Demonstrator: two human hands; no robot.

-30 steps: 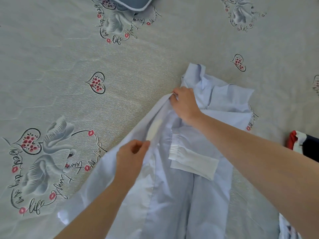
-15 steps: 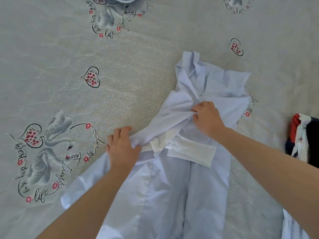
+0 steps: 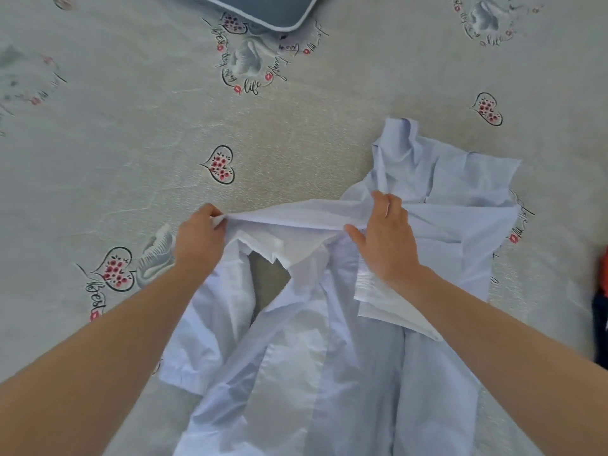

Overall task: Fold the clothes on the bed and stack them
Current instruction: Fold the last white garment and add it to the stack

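Observation:
A pale blue shirt with white cuffs and lining lies crumpled on the bed, its collar end bunched at the upper right. My left hand grips one end of a stretched fold of the shirt's fabric. My right hand pinches the other end of that same fold, thumb under the cloth. Between the two hands the fold is pulled taut and lifted a little above the bed. A white cuffed sleeve lies under my right wrist.
The bed is covered by a grey sheet printed with hearts and swans. A dark blue pillow corner sits at the top edge. Red and dark clothing lies at the right edge.
My left hand moved left and up, my right hand shifted slightly right, and the bunched fabric between them is now stretched into a taut horizontal fold. The camera view tilted upward.

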